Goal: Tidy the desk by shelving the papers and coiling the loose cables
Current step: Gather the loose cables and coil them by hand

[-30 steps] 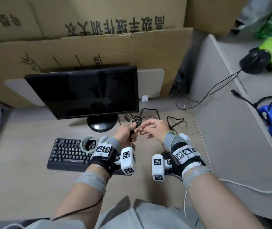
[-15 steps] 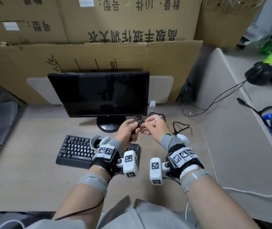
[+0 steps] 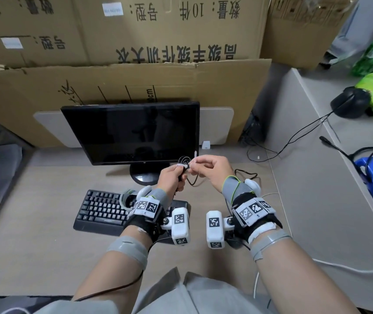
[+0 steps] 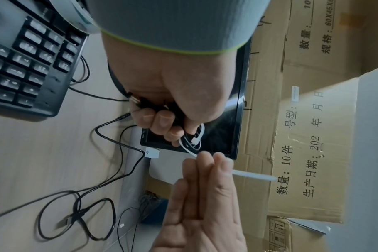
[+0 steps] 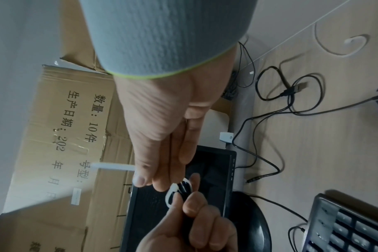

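My left hand [image 3: 173,175] grips a small coil of black cable [image 3: 185,160] in front of the monitor, fingers curled round the bundle [image 4: 189,136]. A white cable tie [image 4: 197,142] loops around the coil. My right hand [image 3: 211,167] pinches the tie's tail between thumb and fingers close beside the coil. The tail [image 4: 254,175] sticks out past the right fingers [image 5: 160,172], and it shows in the right wrist view as a white strip [image 5: 112,166]. The tie loop [image 5: 170,195] sits against the left fingertips [image 5: 193,206]. No papers are in view.
A black monitor [image 3: 133,132] and keyboard [image 3: 102,210] stand on the desk, with a tape roll [image 3: 126,197] on the keyboard. Loose black cables [image 4: 76,213] lie to the right of the monitor stand. Cardboard boxes [image 3: 135,75] wall the back; a grey partition [image 3: 305,177] bounds the right.
The head view has tilted up and shifted. Both hands stay together at the coil, a little higher; the white tie's tail now sticks up past the right fingers.
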Demonstrator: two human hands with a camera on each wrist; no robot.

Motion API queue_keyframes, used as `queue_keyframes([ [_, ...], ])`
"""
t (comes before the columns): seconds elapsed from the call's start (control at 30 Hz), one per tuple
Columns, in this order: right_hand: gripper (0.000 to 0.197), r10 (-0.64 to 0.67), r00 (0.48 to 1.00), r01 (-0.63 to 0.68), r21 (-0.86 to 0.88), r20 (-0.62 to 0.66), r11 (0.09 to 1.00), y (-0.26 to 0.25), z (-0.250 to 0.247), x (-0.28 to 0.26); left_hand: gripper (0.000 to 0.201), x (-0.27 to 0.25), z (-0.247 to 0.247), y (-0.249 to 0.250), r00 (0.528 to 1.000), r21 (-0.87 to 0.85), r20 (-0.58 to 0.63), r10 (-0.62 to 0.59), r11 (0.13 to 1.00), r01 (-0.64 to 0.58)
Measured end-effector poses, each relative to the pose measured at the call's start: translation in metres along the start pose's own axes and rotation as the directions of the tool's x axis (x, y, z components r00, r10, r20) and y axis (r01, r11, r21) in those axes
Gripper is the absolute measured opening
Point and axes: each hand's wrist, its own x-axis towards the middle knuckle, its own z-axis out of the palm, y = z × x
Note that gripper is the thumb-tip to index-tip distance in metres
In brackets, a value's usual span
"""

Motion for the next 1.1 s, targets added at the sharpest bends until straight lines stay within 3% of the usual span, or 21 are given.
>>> queue_keyframes([
  [0.17, 0.026, -0.051, 0.999, 0.051, -0.152, 0.005, 0.987, 0.005, -0.008, 0.010, 0.020, 0.007, 0.001, -0.001, 0.998, 0.004, -0.057, 0.009, 1.000, -0.009],
  [0.27, 0.035, -0.011, 0.996, 0.018, -0.082, 0.090, 0.996, 0.008, -0.006, 0.012, 0.029, 0.008, 0.001, 0.001, 0.999, 0.024, -0.037, 0.018, 1.000, -0.017],
  [0.4, 0.034, 0.021, 0.995, -0.009, -0.117, 0.099, 0.993, 0.004, 0.001, 0.012, 0.042, 0.005, 0.006, 0.004, 1.000, 0.048, 0.004, 0.014, 0.999, -0.015],
  [0.67, 0.032, 0.112, 0.980, -0.086, -0.159, 0.163, 0.983, -0.009, 0.003, 0.012, 0.047, 0.001, 0.003, 0.009, 0.997, 0.132, 0.066, 0.039, 0.990, -0.047],
  [1.1, 0.034, 0.078, 0.982, -0.047, -0.175, 0.174, 0.983, -0.009, 0.000, 0.015, 0.046, 0.003, -0.001, 0.012, 0.995, 0.145, 0.089, 0.044, 0.988, -0.057],
])
